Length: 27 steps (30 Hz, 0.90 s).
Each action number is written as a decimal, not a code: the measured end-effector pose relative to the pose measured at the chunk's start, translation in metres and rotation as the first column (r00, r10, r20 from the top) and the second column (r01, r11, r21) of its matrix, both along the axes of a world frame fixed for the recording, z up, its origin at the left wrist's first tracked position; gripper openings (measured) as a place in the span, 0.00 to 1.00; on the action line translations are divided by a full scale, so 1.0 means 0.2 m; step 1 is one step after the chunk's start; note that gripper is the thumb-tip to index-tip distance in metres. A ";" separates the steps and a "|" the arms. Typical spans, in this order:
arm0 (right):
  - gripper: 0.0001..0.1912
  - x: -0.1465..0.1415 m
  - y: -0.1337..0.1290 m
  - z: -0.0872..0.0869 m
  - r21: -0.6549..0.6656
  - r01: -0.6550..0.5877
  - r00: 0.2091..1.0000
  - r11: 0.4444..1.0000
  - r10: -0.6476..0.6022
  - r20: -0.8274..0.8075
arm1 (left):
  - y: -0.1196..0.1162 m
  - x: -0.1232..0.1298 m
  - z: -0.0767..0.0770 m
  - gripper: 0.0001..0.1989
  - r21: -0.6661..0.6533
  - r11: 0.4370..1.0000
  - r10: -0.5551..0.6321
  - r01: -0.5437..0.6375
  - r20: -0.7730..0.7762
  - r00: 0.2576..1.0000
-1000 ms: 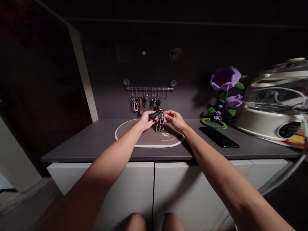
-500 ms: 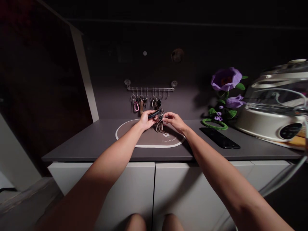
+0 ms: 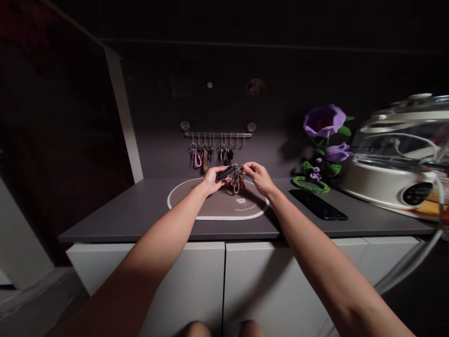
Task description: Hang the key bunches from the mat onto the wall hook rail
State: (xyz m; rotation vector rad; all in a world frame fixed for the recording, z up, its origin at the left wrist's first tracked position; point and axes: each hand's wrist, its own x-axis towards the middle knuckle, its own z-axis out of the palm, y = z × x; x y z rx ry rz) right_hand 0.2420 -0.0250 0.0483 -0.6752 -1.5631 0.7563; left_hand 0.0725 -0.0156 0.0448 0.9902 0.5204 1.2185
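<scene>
My left hand [image 3: 213,180] is closed on a dark key fob [image 3: 226,172] above the oval brown mat [image 3: 196,201]. From the fob's right end hangs a bunch of keys and charms [image 3: 237,181], with a beaded loop and a reddish piece. My right hand [image 3: 255,174] pinches the metal ring at the top of that bunch. Behind the hands, a clear hook rail [image 3: 218,135] on the wall carries several key sets, among them one with a pink loop [image 3: 198,159] and one with a brown strap [image 3: 205,160].
On the grey counter [image 3: 115,210], a black phone [image 3: 318,204] lies right of the mat. Behind it stands a purple artificial flower [image 3: 324,120] with a green ring base. A cream appliance [image 3: 382,180] with a clear cover and cable fills the far right.
My right hand has shifted from beside the hanging pieces up to the ring, and the bunch now hangs more in the open between the hands. The view has tilted slightly.
</scene>
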 end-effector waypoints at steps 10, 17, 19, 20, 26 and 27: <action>0.19 0.00 0.01 -0.01 -0.056 0.037 0.997 0.998 -0.041 -0.064 | 0.01 0.06 -0.08 0.06 0.156 0.987 0.028 0.025 -0.327 0.944; 0.21 0.01 0.05 0.01 -0.095 0.024 0.991 0.995 -0.036 -0.133 | 0.05 0.07 -0.10 0.07 0.383 0.908 0.339 -0.168 -0.439 0.832; 0.21 0.00 0.06 0.03 -0.105 0.023 0.990 0.994 -0.038 -0.137 | 0.06 0.07 -0.10 0.08 0.449 0.863 0.436 -0.231 -0.431 0.790; 0.21 0.00 0.07 0.04 -0.103 0.027 0.989 0.994 -0.042 -0.143 | 0.07 0.07 -0.10 0.08 0.494 0.832 0.487 -0.254 -0.428 0.761; 0.19 -0.02 0.12 0.16 -0.119 0.074 0.978 0.990 -0.095 -0.184 | 0.05 0.06 -0.09 0.08 0.726 0.624 0.715 -0.290 -0.380 0.587; 0.18 -0.03 0.14 0.19 -0.131 0.085 0.977 0.988 -0.108 -0.184 | 0.05 0.06 -0.09 0.08 0.747 0.599 0.734 -0.288 -0.369 0.570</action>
